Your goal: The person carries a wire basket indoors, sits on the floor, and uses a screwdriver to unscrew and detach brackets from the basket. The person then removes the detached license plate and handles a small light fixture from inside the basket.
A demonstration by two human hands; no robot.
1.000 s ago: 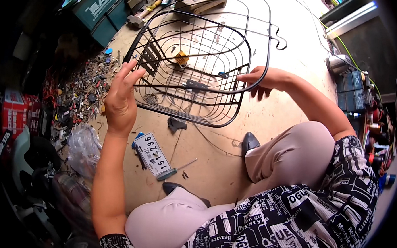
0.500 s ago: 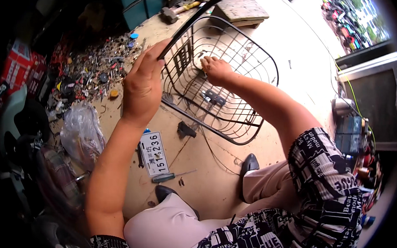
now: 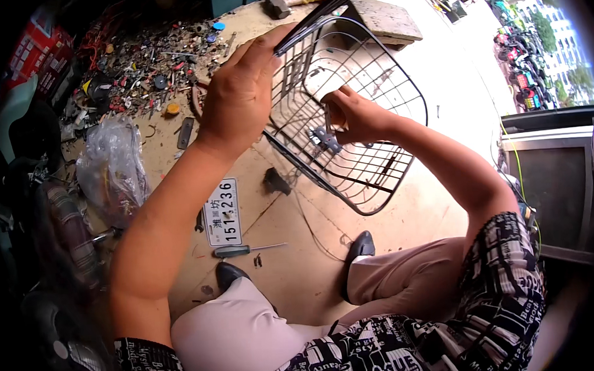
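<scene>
A black wire bicycle basket (image 3: 364, 213) is held up tilted in front of me, its open side toward me. My left hand (image 3: 241, 95) is closed round the basket's upper left rim. Inside the basket is my right hand (image 3: 357, 116), its fingers pinched together near the wire bottom. A thin piece seems to show at those fingertips, too small to name. Just left of that hand, a dark metal bracket (image 3: 324, 139) shows at the wire mesh; whether it is fixed there I cannot tell.
On the floor below lie a white number plate (image 3: 221, 215), a screwdriver (image 3: 233, 251) and a black scrap (image 3: 277, 181). Small parts (image 3: 153, 76) are heaped at the far left, near a clear plastic bag (image 3: 113, 160). Farther off are a hammer (image 3: 279, 6) and a low wooden stool (image 3: 382, 19).
My right hand has drawn back and down from the basket's far wire bottom, and its fingers have closed into a pinch. The view has shifted; my left hand still grips the rim.
</scene>
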